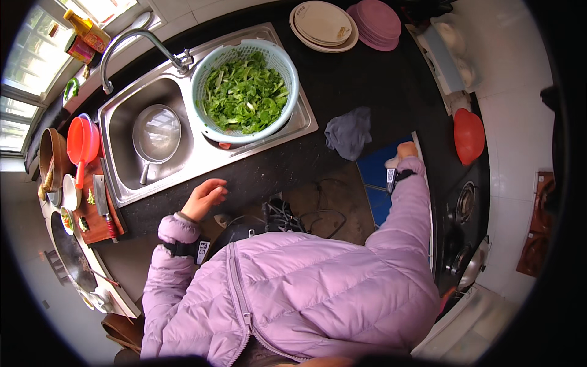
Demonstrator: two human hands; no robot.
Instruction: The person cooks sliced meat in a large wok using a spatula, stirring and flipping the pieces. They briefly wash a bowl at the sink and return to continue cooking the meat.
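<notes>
My left hand [206, 197] hangs in the air just off the sink counter's front edge. Its fingers are loosely bent and apart, with nothing in them. Over to the right, my right hand [403, 151] is closed beside the top of a blue cabinet panel [380, 164], near the counter's light edge. What its fingers hold, if anything, is hidden. A crumpled grey-blue cloth [350, 132] lies on the dark counter, left of that hand. Beyond my left hand, a pale blue basket [292, 79] full of chopped leafy greens [246, 93] rests on the sink.
A metal pan [157, 133] lies in the steel sink [115, 116] under the faucet [137, 35]. On the left, a cleaver [101, 194] lies on a wooden board [93, 225]. Stacked plates [321, 23] stand at the back; a stove burner [466, 202] is at right.
</notes>
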